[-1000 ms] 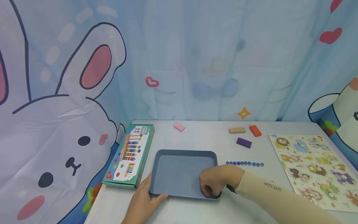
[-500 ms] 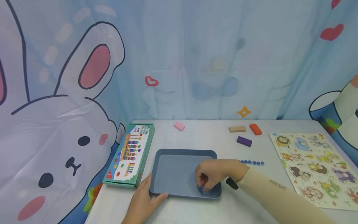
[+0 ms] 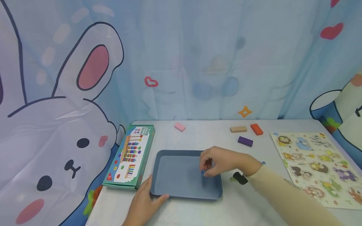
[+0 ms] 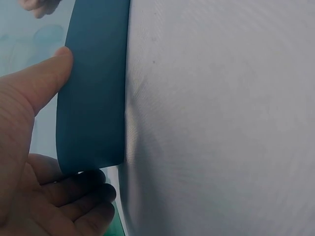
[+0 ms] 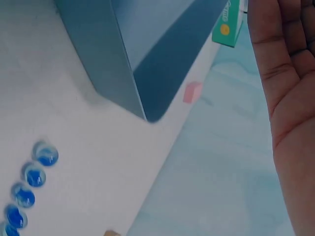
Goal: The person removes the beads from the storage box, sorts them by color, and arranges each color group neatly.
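Note:
A blue-grey rectangular tray (image 3: 185, 197) lies on the table. My left hand (image 3: 145, 201) holds its near left corner, fingers along the side and thumb at the front rim. In the left wrist view, the thumb (image 4: 54, 73) presses near the tray's edge while the fingers bend by its corner. Over the right part of the tray, my right hand (image 3: 223, 161) pinches a small blue marble (image 3: 203, 172) between thumb and forefinger. Right of the tray, several blue glass marbles (image 5: 34, 174) form a row, mostly hidden behind the right forearm in the head view.
A green ring game box (image 3: 130, 157) stands left of the tray. Toward the back lie pink (image 3: 179, 126), tan (image 3: 238, 129), orange (image 3: 256, 129) and purple blocks (image 3: 245, 141). An animal puzzle board (image 3: 319, 169) lies at the right. A printed curtain (image 3: 212, 62) hangs behind.
My right hand has risen from the tray's near right corner and moved toward the back with the blue marble pinched. The left hand keeps its place on the tray.

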{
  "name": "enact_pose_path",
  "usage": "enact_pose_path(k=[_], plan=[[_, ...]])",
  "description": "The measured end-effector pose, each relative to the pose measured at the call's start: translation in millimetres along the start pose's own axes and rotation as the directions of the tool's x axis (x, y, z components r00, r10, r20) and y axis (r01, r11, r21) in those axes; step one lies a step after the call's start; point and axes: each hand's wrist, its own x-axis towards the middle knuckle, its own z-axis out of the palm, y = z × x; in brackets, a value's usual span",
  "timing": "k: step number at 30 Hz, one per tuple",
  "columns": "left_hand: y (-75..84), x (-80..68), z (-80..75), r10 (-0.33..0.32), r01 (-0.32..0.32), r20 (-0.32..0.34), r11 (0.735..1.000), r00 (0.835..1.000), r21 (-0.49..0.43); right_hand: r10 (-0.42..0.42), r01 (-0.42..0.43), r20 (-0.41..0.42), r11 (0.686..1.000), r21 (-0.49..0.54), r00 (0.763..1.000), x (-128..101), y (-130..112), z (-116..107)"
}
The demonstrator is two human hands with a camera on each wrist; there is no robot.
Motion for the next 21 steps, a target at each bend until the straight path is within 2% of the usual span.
enact_pose_path(k=[5, 11, 21], plan=[[0.5, 0.2, 0.1, -0.002, 0.002, 0.003, 1.000, 1.000, 0.006, -0.004, 0.003, -0.060, 1.000, -0.018, 0.998, -12, 0, -13], [2.4, -3.0, -3.2, -0.001, 0.001, 0.014, 1.000, 1.000, 0.015, 0.062, -0.065, -0.115, 0.998, -0.024, 0.991, -29, -3, -29], [1.9, -2.3, -2.8, 0.011, -0.011, 0.020, 1.000, 1.000, 0.010, 0.117, -0.150, -0.269, 0.983, -0.106, 0.956, -72, 12, -47]])
